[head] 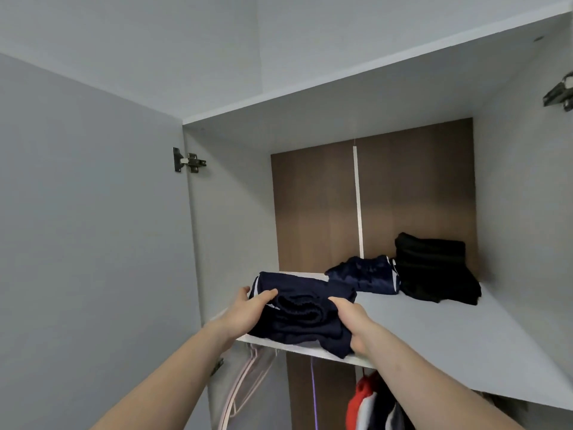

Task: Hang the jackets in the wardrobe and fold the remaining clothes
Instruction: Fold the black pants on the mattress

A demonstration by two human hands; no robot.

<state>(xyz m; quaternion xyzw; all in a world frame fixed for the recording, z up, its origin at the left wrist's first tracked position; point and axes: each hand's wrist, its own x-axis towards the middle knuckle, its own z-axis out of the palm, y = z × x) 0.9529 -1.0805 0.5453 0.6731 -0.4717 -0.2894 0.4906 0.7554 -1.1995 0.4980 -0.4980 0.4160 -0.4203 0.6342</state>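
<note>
Left hand (245, 308) and right hand (353, 321) are both gripping the folded navy garment (304, 311), fingers curled over its sides, resting on the wardrobe shelf (449, 336) front edge.

An open grey wardrobe (235, 212) with a brown wood-grain back panel (412, 187), split by a pale vertical strip (358, 206). A metal hinge (189, 160) joins the open left door (93, 228). A grey shelf (449, 336) spans it under soft, even light.

Both forearms are bare to the frame edge (no sleeves, watch or rings visible), left hand (245, 311) and right hand (353, 321) ungloved.
</note>
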